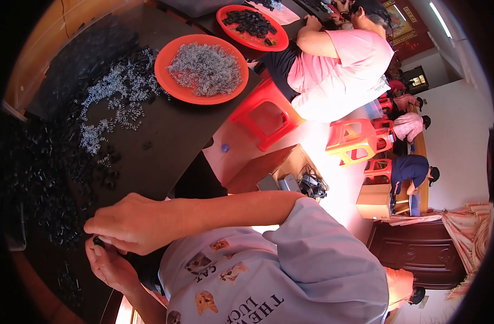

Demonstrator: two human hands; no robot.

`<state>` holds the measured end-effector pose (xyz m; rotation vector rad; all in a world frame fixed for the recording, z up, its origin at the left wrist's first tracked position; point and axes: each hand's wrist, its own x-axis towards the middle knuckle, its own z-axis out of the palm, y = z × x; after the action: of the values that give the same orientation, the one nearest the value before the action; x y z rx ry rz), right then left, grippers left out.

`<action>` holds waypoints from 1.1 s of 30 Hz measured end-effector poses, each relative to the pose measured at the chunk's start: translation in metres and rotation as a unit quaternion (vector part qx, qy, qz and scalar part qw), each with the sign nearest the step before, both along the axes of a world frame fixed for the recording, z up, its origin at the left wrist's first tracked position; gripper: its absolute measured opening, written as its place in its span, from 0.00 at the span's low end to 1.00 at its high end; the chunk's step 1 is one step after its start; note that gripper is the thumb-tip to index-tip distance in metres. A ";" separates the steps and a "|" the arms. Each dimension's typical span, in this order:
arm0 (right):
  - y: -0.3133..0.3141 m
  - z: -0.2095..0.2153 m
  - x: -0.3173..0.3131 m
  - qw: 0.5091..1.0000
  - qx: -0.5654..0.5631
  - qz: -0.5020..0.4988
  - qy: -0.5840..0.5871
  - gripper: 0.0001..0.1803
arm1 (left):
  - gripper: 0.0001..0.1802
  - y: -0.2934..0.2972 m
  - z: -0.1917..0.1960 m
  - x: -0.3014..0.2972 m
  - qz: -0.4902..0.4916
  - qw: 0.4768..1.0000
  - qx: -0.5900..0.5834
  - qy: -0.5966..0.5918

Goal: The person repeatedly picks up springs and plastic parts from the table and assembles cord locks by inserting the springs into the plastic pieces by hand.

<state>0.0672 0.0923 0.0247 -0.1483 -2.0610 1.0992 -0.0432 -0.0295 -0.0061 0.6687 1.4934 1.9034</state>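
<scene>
Over the near edge of the dark table, my two hands meet. My left hand [111, 268], the lower one, is closed with a small black plastic part [99, 242] between its fingertips. Right above it, my right hand [141, 222] is closed in a pinch against that part, back of the hand upward; whatever its fingertips hold is hidden. Beyond my hands lies a large heap of small black parts [42, 167]. Loose silvery coil springs [114, 97] are strewn beside the heap. More springs [206, 69] fill a round orange-red plate [163, 75].
Another orange-red plate [282, 38] holds black pieces. A person in a pink shirt [333, 70] sits beside it on a red plastic stool [268, 116]. On the floor stand a box with cables [313, 182] and more stools [352, 139]. Further people work along the wall.
</scene>
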 end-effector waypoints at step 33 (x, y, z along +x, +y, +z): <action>0.108 0.015 -0.071 0.878 0.356 -0.018 -0.320 0.14 | 0.14 0.003 0.009 0.002 -0.082 0.993 -0.012 0.088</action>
<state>-0.0037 0.2003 0.0396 -0.1914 -2.9056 0.1924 -0.0407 -0.0265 0.0033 0.9391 1.5150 1.7355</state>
